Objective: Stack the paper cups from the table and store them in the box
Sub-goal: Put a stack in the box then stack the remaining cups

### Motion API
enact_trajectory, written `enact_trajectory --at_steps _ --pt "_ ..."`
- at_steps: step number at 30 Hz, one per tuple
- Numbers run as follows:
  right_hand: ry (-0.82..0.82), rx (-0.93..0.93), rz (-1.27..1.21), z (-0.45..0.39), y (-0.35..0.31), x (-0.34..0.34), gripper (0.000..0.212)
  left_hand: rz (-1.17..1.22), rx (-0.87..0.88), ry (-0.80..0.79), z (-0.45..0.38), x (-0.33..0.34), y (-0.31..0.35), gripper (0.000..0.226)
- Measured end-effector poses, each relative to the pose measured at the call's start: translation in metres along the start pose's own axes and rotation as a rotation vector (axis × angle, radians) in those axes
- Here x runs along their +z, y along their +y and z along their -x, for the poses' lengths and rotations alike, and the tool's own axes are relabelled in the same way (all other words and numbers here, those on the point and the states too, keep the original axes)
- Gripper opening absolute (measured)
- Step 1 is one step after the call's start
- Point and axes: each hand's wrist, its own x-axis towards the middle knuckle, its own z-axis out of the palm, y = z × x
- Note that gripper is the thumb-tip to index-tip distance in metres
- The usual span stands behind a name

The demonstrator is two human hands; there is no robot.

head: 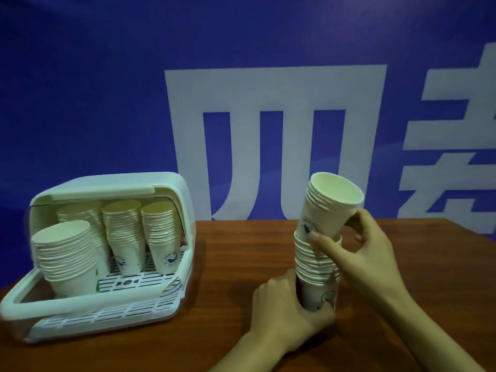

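Observation:
A tall stack of white paper cups (pixel 315 267) stands on the wooden table (pixel 230 264) right of centre. My left hand (pixel 284 310) grips its base. My right hand (pixel 362 253) holds a shorter bundle of nested cups (pixel 326 210), tilted, its bottom set into the top of the tall stack. At the left stands the pale green storage box (pixel 174 189) with its lid swung up. Inside it are several cup stacks (pixel 123 237), one large stack (pixel 67 253) at the front left.
A blue banner with big white characters (pixel 268 103) hangs right behind the table. The box's slotted white tray (pixel 112 315) sticks out toward me. The table's far right corner (pixel 456 224) lies near the right hand.

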Motion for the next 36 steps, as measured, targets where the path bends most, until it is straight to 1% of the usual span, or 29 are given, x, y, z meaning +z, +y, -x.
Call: enact_trajectory --at_steps 2,5,7,8,9,13,14,17,19,21,22,23,24,26,27,28,29,30,31,32,34,36 --pt "-0.021 -0.002 0.0 -0.001 0.005 -0.001 0.054 -0.008 -0.01 0.01 -0.004 0.002 -0.002 0.061" --pt "-0.054 0.024 -0.137 -0.005 0.007 -0.007 0.074 -0.043 0.023 0.027 -0.005 0.005 -0.001 0.057" --pt "-0.027 -0.006 -0.202 -0.006 0.005 -0.012 0.088 -0.042 0.04 0.026 -0.007 0.006 -0.004 0.06" --pt "-0.023 -0.029 -0.198 -0.006 0.002 -0.014 0.09 -0.037 0.049 0.019 -0.008 0.006 -0.005 0.061" --pt "-0.023 -0.043 -0.16 -0.007 0.0 -0.014 0.085 -0.031 0.057 0.013 -0.009 0.007 -0.006 0.061" --pt "-0.08 -0.111 0.107 -0.009 0.003 -0.006 0.047 0.038 0.066 -0.011 -0.011 0.008 -0.009 0.058" --pt "-0.079 -0.132 0.149 -0.008 0.005 -0.003 0.044 0.046 0.069 -0.015 -0.01 0.008 -0.009 0.058" --pt "-0.085 -0.151 0.204 -0.008 0.006 -0.001 0.052 0.078 0.079 -0.013 -0.01 0.009 -0.01 0.055" --pt "-0.114 -0.138 0.234 -0.009 0.006 0.0 0.056 0.172 0.055 -0.014 -0.011 0.011 -0.012 0.054" --pt "-0.189 -0.094 0.141 -0.006 0.007 0.006 0.06 0.297 -0.008 0.016 -0.01 0.009 -0.014 0.057" --pt "-0.224 -0.058 0.042 -0.002 0.009 0.01 0.062 0.336 -0.045 0.042 -0.008 0.006 -0.014 0.061" --pt "-0.223 -0.032 -0.048 0.001 0.014 0.014 0.064 0.352 -0.085 0.065 -0.006 0.0 -0.014 0.064" --pt "-0.18 -0.019 -0.112 0.004 0.019 0.017 0.065 0.36 -0.123 0.077 -0.004 -0.008 -0.014 0.065" --pt "-0.037 -0.002 -0.178 0.005 0.032 0.017 0.066 0.362 -0.199 0.111 -0.001 -0.033 -0.015 0.054" --pt "0.032 0.012 -0.207 0.003 0.036 0.015 0.067 0.341 -0.235 0.129 0.001 -0.051 -0.016 0.052" --pt "0.086 0.033 -0.236 -0.001 0.041 0.011 0.068 0.284 -0.263 0.147 0.005 -0.073 -0.017 0.055" --pt "0.123 0.05 -0.259 -0.003 0.045 0.008 0.068 0.181 -0.29 0.157 0.012 -0.097 -0.02 0.058" --pt "0.145 0.059 -0.268 -0.004 0.049 0.005 0.064 0.064 -0.324 0.166 0.023 -0.122 -0.026 0.057" --pt "0.152 0.06 -0.263 -0.005 0.053 0.005 0.06 -0.045 -0.369 0.174 0.035 -0.147 -0.031 0.053" --pt "0.148 0.057 -0.248 -0.003 0.055 0.006 0.055 -0.139 -0.423 0.174 0.047 -0.172 -0.038 0.055" --pt "0.119 0.05 -0.218 0.002 0.057 0.012 0.048 -0.288 -0.527 0.159 0.063 -0.212 -0.047 0.067" --pt "0.072 0.033 -0.186 0.009 0.054 0.019 0.042 -0.496 -0.599 0.123 0.063 -0.239 -0.05 0.068"
